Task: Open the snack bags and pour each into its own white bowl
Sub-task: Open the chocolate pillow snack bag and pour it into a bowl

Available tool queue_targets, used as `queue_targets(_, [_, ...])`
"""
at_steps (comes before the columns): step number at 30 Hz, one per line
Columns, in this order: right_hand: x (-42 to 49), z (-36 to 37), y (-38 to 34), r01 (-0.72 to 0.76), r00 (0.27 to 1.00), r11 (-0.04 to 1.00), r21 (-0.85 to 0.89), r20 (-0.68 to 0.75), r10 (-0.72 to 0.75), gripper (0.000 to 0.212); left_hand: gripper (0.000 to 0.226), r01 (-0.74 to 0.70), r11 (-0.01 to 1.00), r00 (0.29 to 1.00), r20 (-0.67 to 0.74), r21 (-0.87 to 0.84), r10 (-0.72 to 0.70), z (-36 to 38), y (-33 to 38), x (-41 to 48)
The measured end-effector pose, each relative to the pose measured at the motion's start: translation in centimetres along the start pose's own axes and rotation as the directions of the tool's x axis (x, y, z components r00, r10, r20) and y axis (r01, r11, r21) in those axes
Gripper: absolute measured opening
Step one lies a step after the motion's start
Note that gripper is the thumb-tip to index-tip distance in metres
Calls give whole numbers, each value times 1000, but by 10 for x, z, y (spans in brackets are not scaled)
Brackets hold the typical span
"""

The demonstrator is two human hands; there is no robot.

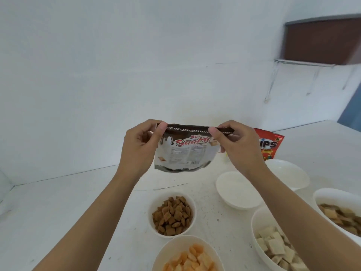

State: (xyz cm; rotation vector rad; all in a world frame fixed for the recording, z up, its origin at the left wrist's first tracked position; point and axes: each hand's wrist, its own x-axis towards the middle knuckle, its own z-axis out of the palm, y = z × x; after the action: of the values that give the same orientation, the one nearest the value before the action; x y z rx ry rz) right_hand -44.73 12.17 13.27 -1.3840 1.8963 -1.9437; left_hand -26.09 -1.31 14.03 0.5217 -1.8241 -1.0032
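1. The left hand (139, 145) and right hand (236, 147) hold one bag (185, 153) up in the air above the counter (78, 212), in front of a plain white wall.
2. The left fingers (161, 127) pinch the bag's top seal near its left corner, thumb on the side facing the camera and the other fingers curled behind.
3. The right fingers (214, 132) pinch the same seal near its right end in the same way.
4. The bag hangs upright from the seal, printed side towards the camera. It has a dark brown top band and a white body with small print. Whether the seal is parted cannot be told.
5. A red bag (270, 145) stands on the counter behind the right hand, partly hidden by it.
6. An empty bowl (237, 189) sits below the right wrist, and a second empty bowl (289, 173) sits just behind it, near the red bag.
7. A bowl of brown pillows (151, 208) sits between the two forearms.
8. A bowl of orange pieces (166, 253) lies just in front of it, cut off by the bottom edge.
9. A bowl of pale squares (257, 222) sits under the right forearm.
10. A far-right bowl (328, 196) holds mixed tan and brown pieces and is cut off by the frame edge.
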Motion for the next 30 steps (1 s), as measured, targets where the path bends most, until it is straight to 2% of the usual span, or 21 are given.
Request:
queue_targets(4, [-10,-48,-3,31,989,975,-219,-134,-61,20,21,-61,998,997,49,-19,62,43,22,5])
queue_targets(9, [-36,-135,-3,3,972,894,-447,-208,-107,15,10,-71,988,988,125,-136,88,123,57,-5])
queue_targets(13, [-64,-219,-10,-51,944,927,-372,-321,-77,16,6,-93,978,977,171,-186,125,207,93,-24])
queue_targets(17, [-96,-316,-12,-95,868,923,-372,-484,-106,13,36,-78,962,949,278,-261,152,307,135,-54])
queue_targets(20, [-125,-384,-13,-164,797,894,-417,-590,-129,15,41,-66,940,890,405,-335,207,383,166,-85])
queue_targets(22, [-145,-426,-12,-229,742,867,-442,-656,-139,18,30,-31,927,793,555,-373,249,431,182,-110])
queue_targets(24, [-167,-465,-5,-294,699,846,-444,-703,-126,17,29,-13,937,631,724,-348,278,476,193,-140])
queue_targets(26, [-188,-498,8,-361,654,832,-421,-750,-95,13,52,-57,951,436,849,-304,298,515,203,-169])
queue_targets(28, [-207,-526,22,-418,627,806,-419,-775,-77,11,81,-108,949,267,911,-295,313,549,212,-195])
queue_targets(30, [-223,-551,38,-471,614,796,-379,-789,-12,9,90,-124,952,184,937,-279,298,581,215,-215])
